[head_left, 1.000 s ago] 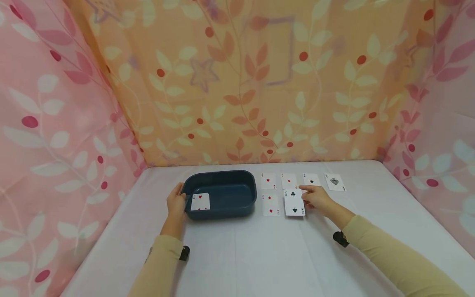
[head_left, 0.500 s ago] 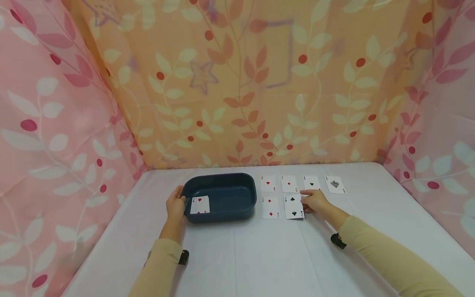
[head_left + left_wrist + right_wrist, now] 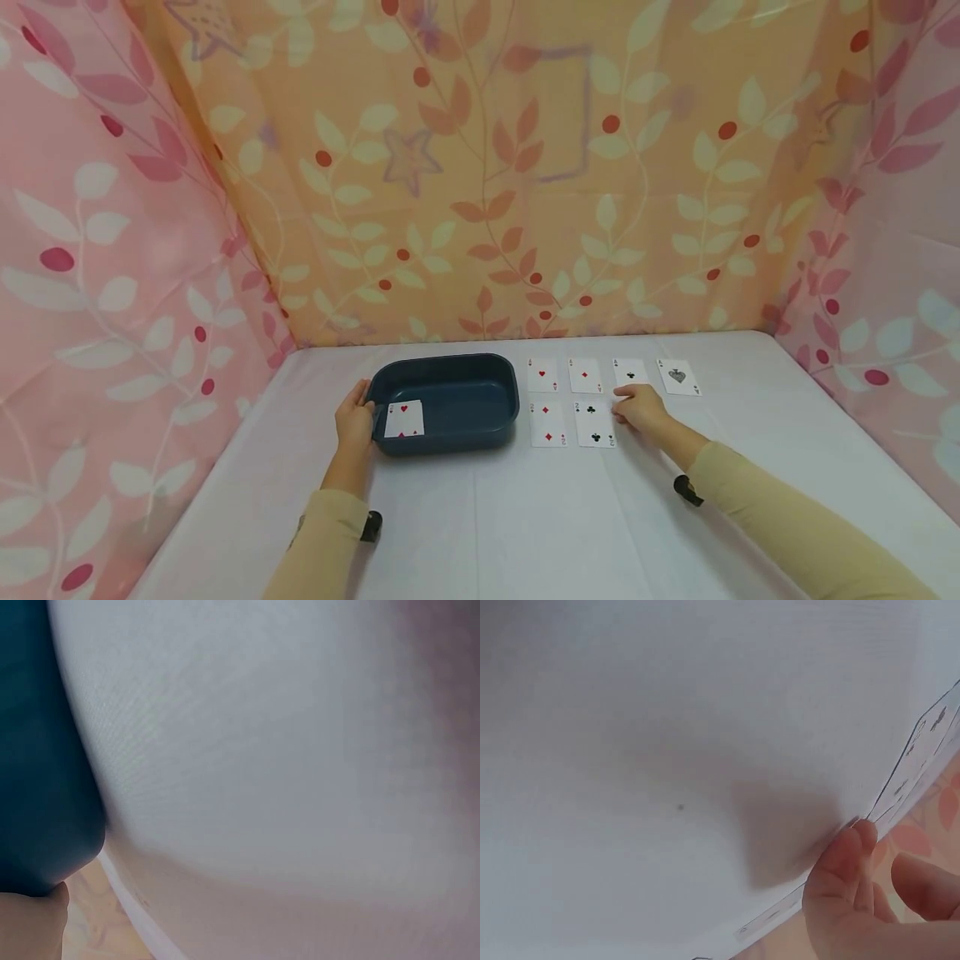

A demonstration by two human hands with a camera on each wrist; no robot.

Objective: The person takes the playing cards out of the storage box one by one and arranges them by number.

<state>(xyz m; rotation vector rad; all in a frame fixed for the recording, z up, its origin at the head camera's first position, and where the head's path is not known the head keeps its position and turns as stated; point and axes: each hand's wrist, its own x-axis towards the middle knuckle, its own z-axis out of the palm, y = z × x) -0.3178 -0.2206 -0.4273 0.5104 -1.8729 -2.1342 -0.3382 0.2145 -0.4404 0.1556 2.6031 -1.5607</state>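
My left hand grips the left end of a dark blue rectangular pan; in the left wrist view only a finger shows at the pan's corner. Inside the pan's left end lies a playing card with a red heart, its lower edge hidden by the rim. My right hand is at the right edge of the two of clubs, which lies on the white cloth. In the right wrist view, bunched fingertips pinch that card's edge, another finger apart. Left of it lies the two of diamonds.
Along the back run the ace of hearts, ace of diamonds, ace of clubs, partly covered by my right hand, and ace of spades. Patterned curtains enclose the table's back and sides.
The two of clubs, raised a little above the cloth a second ago, has come down to lie beside the two of diamonds. My left hand stays on the pan.
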